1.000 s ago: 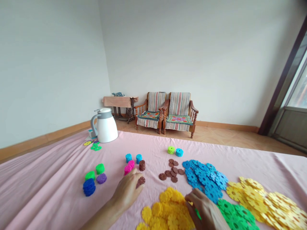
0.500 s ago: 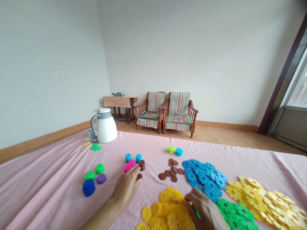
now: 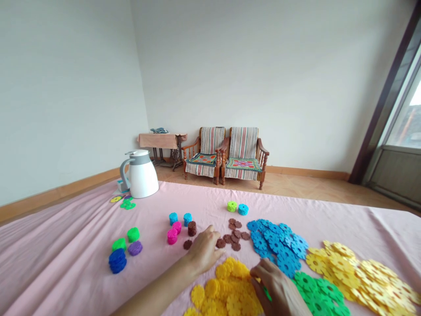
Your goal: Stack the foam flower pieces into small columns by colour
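Note:
My left hand (image 3: 205,249) reaches over the pink cloth with thumb and index finger apart, at the left edge of a loose group of brown snowflake discs (image 3: 235,237). Its fingertips are beside the nearest brown disc. Left of this hand stand a stack of brown discs (image 3: 192,228) and a single brown disc (image 3: 187,244). My right hand (image 3: 278,287) is curled low between the yellow disc pile (image 3: 226,287) and the green disc pile (image 3: 320,294). A bit of green shows between its thumb and fingers; what the fingertips hold, if anything, is hidden.
Short stacks in pink (image 3: 172,236), light blue (image 3: 187,219), purple (image 3: 135,248) and dark blue (image 3: 117,261) stand on the left. Blue discs (image 3: 279,243) and pale yellow discs (image 3: 381,281) lie heaped on the right. A white jug (image 3: 142,175) stands at the back left.
My left hand has moved right, from beside the brown stack to the loose brown discs, uncovering the pink stacks and single brown disc. My right hand stays nearly still. The view shifts slightly.

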Motion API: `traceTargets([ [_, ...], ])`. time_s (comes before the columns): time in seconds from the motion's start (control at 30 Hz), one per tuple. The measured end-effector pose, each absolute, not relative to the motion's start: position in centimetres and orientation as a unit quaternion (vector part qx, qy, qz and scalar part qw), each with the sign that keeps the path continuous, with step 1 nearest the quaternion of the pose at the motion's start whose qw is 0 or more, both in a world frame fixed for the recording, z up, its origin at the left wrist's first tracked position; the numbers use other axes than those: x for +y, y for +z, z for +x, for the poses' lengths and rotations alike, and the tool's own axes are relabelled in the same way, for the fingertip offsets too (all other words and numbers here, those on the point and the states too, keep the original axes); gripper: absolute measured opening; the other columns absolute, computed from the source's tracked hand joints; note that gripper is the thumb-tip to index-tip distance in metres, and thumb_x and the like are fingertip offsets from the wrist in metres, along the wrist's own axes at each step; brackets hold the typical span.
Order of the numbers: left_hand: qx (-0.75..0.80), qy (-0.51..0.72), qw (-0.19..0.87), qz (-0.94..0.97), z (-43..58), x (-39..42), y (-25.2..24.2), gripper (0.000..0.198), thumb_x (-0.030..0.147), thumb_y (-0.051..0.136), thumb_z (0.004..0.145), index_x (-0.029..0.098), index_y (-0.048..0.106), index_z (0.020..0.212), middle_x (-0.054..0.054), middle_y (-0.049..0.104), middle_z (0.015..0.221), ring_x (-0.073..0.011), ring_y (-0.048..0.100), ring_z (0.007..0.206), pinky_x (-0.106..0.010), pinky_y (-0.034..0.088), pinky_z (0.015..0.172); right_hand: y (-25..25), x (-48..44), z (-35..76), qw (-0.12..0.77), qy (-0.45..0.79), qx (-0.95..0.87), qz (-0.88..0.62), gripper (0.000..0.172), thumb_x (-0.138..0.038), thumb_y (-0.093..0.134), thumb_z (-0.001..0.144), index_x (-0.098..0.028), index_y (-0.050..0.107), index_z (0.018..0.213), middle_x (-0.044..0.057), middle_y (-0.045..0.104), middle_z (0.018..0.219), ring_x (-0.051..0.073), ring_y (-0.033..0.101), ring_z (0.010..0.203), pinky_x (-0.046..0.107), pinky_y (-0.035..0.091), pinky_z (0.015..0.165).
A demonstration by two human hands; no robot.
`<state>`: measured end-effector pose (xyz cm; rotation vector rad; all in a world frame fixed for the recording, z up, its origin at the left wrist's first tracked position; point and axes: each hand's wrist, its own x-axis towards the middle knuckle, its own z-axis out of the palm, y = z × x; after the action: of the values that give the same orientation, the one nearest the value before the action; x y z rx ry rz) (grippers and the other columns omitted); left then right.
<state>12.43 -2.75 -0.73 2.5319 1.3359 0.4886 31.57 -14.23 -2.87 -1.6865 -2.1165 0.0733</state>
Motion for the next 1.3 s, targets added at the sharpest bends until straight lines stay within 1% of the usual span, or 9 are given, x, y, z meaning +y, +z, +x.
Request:
traceTargets([
  [0.13, 0.45, 0.174, 0.122, 0.868, 13.0, -2.3, -1.5, 0.005, 0.021, 0.059, 0.071, 0.018, 0.06, 0.076, -0.004, 0.055, 0.087, -0.0175, 0.056, 0.079, -0.024, 0.041, 0.069, -2.9, -14.3, 31.6, 0.216, 0.027, -0.765, -0.606, 0.027, -0.022, 0.035, 0.089, -0.021, 0.06, 0.079, 0.004, 0.06, 0.081, 0.015, 0.06, 0.077, 0.023, 0.044, 0.067],
  [0.23, 0.447, 0.197, 0.127, 0.863, 12.9, -2.4, -1.3, 0.009, 0.016, 0.056, 0.07, 0.019, 0.06, 0.077, -0.003, 0.055, 0.087, -0.0167, 0.056, 0.079, -0.024, 0.041, 0.07, -3.0, -14.3, 31.6, 0.219, 0.028, -0.764, -0.607, 0.026, -0.022, 0.036, 0.088, -0.021, 0.06, 0.079, 0.004, 0.06, 0.081, 0.015, 0.06, 0.076, 0.023, 0.044, 0.067],
  [0.33, 0.441, 0.236, 0.128, 0.856, 11.9, -3.0, -0.3, 0.014, 0.015, 0.056, 0.07, 0.02, 0.061, 0.082, -0.003, 0.056, 0.089, -0.0169, 0.055, 0.083, -0.025, 0.04, 0.074, -2.9, -14.3, 31.5, 0.221, 0.025, -0.76, -0.611, 0.027, -0.022, 0.035, 0.089, -0.021, 0.059, 0.077, 0.004, 0.06, 0.081, 0.015, 0.059, 0.076, 0.023, 0.044, 0.067],
  [0.43, 0.447, 0.259, 0.123, 0.847, 9.7, -3.6, 0.8, 0.014, 0.016, 0.054, 0.071, 0.02, 0.061, 0.083, -0.002, 0.057, 0.088, -0.0166, 0.054, 0.084, -0.025, 0.039, 0.074, -2.8, -14.2, 31.5, 0.216, 0.029, -0.762, -0.609, 0.028, -0.022, 0.034, 0.089, -0.021, 0.059, 0.077, 0.004, 0.06, 0.081, 0.014, 0.059, 0.076, 0.023, 0.044, 0.067],
  [0.53, 0.483, 0.249, 0.12, 0.831, 7.1, -3.9, 1.2, 0.014, 0.015, 0.052, 0.072, 0.021, 0.061, 0.081, -0.001, 0.056, 0.084, -0.0149, 0.054, 0.074, -0.025, 0.038, 0.067, -2.8, -14.2, 31.5, 0.215, 0.028, -0.766, -0.605, 0.027, -0.022, 0.035, 0.089, -0.021, 0.059, 0.078, 0.004, 0.06, 0.082, 0.014, 0.059, 0.076, 0.023, 0.044, 0.067],
  [0.6, 0.506, 0.243, 0.111, 0.82, 5.7, -3.8, 0.9, 0.013, 0.014, 0.051, 0.072, 0.02, 0.06, 0.079, -0.001, 0.055, 0.082, -0.0149, 0.054, 0.072, -0.025, 0.037, 0.064, -2.8, -14.2, 31.6, 0.22, 0.022, -0.767, -0.603, 0.025, -0.023, 0.036, 0.089, -0.021, 0.058, 0.077, 0.004, 0.06, 0.082, 0.014, 0.059, 0.076, 0.022, 0.044, 0.068],
  [0.77, 0.542, 0.211, 0.096, 0.808, 4.4, -3.5, 0.0, 0.012, 0.013, 0.053, 0.07, 0.02, 0.06, 0.076, -0.002, 0.056, 0.08, -0.0161, 0.054, 0.074, -0.025, 0.036, 0.066, -2.8, -14.3, 31.7, 0.231, 0.014, -0.768, -0.597, 0.025, -0.022, 0.037, 0.088, -0.021, 0.059, 0.076, 0.003, 0.061, 0.08, 0.013, 0.06, 0.075, 0.021, 0.044, 0.066],
  [1.13, 0.568, 0.166, 0.089, 0.801, 4.6, -3.3, -0.1, 0.009, 0.014, 0.052, 0.072, 0.019, 0.059, 0.074, -0.004, 0.056, 0.083, -0.0188, 0.056, 0.078, -0.026, 0.038, 0.067, -2.7, -14.4, 31.7, 0.241, 0.008, -0.771, -0.589, 0.023, -0.022, 0.039, 0.087, -0.022, 0.059, 0.076, 0.003, 0.061, 0.078, 0.013, 0.06, 0.074, 0.02, 0.045, 0.065],
  [1.3, 0.533, 0.202, 0.064, 0.819, 5.5, -4.0, 0.2, 0.016, 0.014, 0.05, 0.074, 0.02, 0.059, 0.086, -0.005, 0.057, 0.093, -0.0191, 0.055, 0.086, -0.026, 0.039, 0.072, -2.7, -14.5, 31.6, 0.234, 0.012, -0.768, -0.596, 0.024, -0.023, 0.038, 0.088, -0.021, 0.057, 0.074, 0.004, 0.061, 0.08, 0.014, 0.06, 0.076, 0.022, 0.045, 0.068],
])
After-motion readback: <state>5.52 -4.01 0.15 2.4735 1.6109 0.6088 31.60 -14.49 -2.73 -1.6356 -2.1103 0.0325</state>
